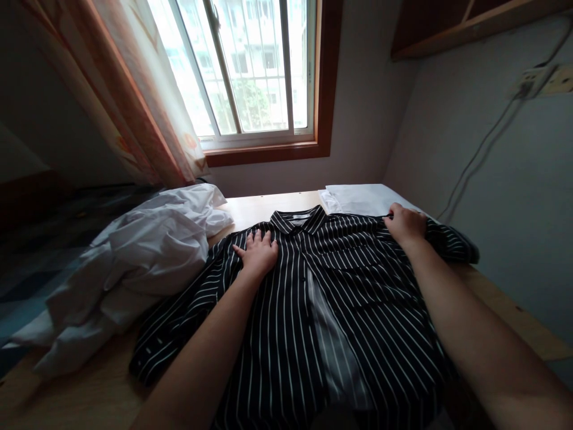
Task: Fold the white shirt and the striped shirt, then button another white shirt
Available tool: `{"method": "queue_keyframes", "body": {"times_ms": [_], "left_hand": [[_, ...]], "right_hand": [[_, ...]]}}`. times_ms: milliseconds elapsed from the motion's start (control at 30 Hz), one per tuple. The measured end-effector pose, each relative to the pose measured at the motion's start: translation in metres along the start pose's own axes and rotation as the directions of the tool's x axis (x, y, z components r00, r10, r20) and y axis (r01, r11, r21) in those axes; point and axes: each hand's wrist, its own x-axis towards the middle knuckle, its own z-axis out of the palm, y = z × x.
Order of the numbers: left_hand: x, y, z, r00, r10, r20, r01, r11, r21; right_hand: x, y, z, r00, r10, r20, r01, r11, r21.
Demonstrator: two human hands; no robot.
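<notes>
Black w/ white stripes under both hands: resting palm-down w/ left hand (258,254) on striped shirt (282,310), just left of collar (316,221), w/ fingers (258,237) spread & released. Grasping shirt cloth at right shoulder w/ right hand (406,227), w/ fingers curled in; exact grip partly hidden by knuckles.

Lying front up across mid surface (259,203) (light wood), w/ collar at far end & hem running out of view at near end. Parted down front below chest, showing greyish striped inner side (333,340). Trailing near-left w/ left sleeve (179,322), cuff incl.; reaching far-right w/ right sleeve (452,242), out to surface edge.

To left, right up against shirt: rumpled heap of white cloth (147,251). Far right, just past shoulder: flat white layers (362,198), material unclear. Far left of heap: dark patterned cloth (36,263), too dim for detail.

Beyond far edge: wall (367,101) & window (255,65) in reddish wood frame (328,77), v. bright, w/ bldg. & greenery thru glass. Hanging at its left: orange-cream curtain (134,89). Up far right: wooden shelf (447,40); below, wall socket (532,82) w/ cable (484,138) running down.
</notes>
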Motion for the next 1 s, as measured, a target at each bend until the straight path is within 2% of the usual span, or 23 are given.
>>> {"method": "queue_keyframes", "body": {"times_ms": [67,133,200,267,367,400,467,533,600,833,1000], "left_hand": [[0.000,0.000,0.000,1.000,0.003,-0.004,-0.003,1.000,0.007],[-0.001,0.000,0.000,1.000,0.001,-0.007,-0.001,1.000,0.010],[-0.001,0.001,0.000,1.000,-0.005,-0.009,0.005,1.000,0.009],[-0.001,0.003,-0.001,1.000,-0.013,-0.008,0.013,1.000,0.005],[-0.001,0.004,-0.001,0.999,-0.033,0.000,0.033,0.999,-0.003],[-0.001,0.005,-0.001,0.999,-0.040,0.000,0.040,0.999,-0.005],[-0.001,0.004,-0.001,0.999,-0.052,-0.004,0.052,0.999,-0.004],[-0.001,0.003,0.000,0.999,-0.052,-0.014,0.052,0.999,0.001],[0.000,0.000,0.001,0.999,-0.029,-0.026,0.029,1.000,0.005],[0.010,-0.004,0.005,0.998,0.023,-0.051,-0.023,1.000,0.015],[0.024,-0.002,0.004,0.999,0.030,-0.015,-0.030,0.999,0.017]], "right_hand": [[-0.002,-0.001,0.001,0.999,-0.034,-0.013,0.034,0.999,-0.019],[-0.004,-0.005,-0.001,0.994,-0.076,-0.077,0.077,0.997,0.003],[-0.007,-0.018,-0.007,0.979,-0.139,-0.149,0.150,0.986,0.070],[-0.015,-0.038,-0.013,0.954,-0.249,-0.165,0.277,0.946,0.172],[-0.037,-0.075,-0.013,0.873,-0.483,-0.071,0.480,0.823,0.305],[-0.046,-0.087,-0.010,0.851,-0.525,-0.029,0.505,0.801,0.322],[-0.060,-0.104,-0.002,0.806,-0.578,0.131,0.513,0.791,0.335],[-0.069,-0.112,0.006,0.759,-0.599,0.255,0.507,0.790,0.345],[-0.071,-0.114,0.010,0.731,-0.602,0.322,0.501,0.794,0.346],[-0.062,-0.116,0.018,0.699,-0.571,0.430,0.490,0.821,0.293],[-0.048,-0.126,0.024,0.661,-0.567,0.492,0.498,0.821,0.278]]}}
